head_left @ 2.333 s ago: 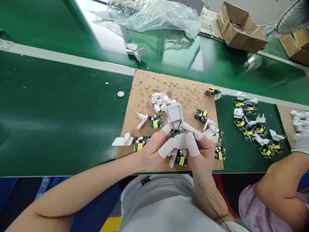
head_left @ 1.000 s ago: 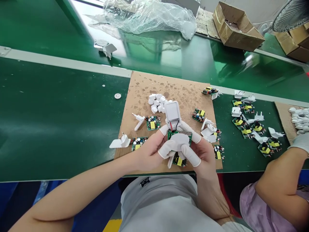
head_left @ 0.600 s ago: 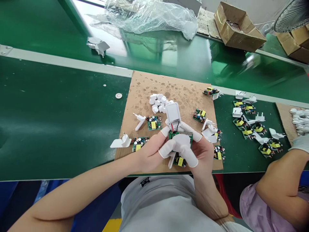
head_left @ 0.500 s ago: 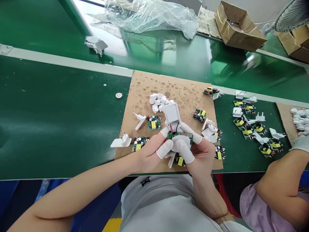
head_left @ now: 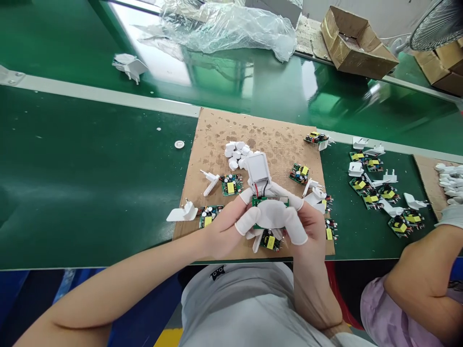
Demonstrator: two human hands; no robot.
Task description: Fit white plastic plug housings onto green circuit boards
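My left hand [head_left: 231, 222] and my right hand [head_left: 302, 222], both with white finger covers, hold a green circuit board [head_left: 285, 200] between them over the cardboard sheet [head_left: 253, 120]. A smooth white oval piece [head_left: 271, 214] lies against the board, with my thumbs at its two sides. Red and black wires run from the board to a white plug housing [head_left: 258, 168] just above. A pile of small white pieces [head_left: 237, 154] sits behind the housing. Boards with white plugs lie around my hands, one of them [head_left: 231, 185] to the left and another [head_left: 270, 241] just below.
At the right, a co-worker's arm [head_left: 430, 260] rests near several boards with plugs [head_left: 372, 197]. A white disc [head_left: 179, 144] and a white plug part [head_left: 130, 66] lie on the left. Behind are clear plastic wrap [head_left: 231, 26], an open carton [head_left: 358, 43] and a fan [head_left: 436, 26].
My right thumb has moved to the right and lower, off the middle of the white oval piece, so more of it shows. The view has shifted slightly.
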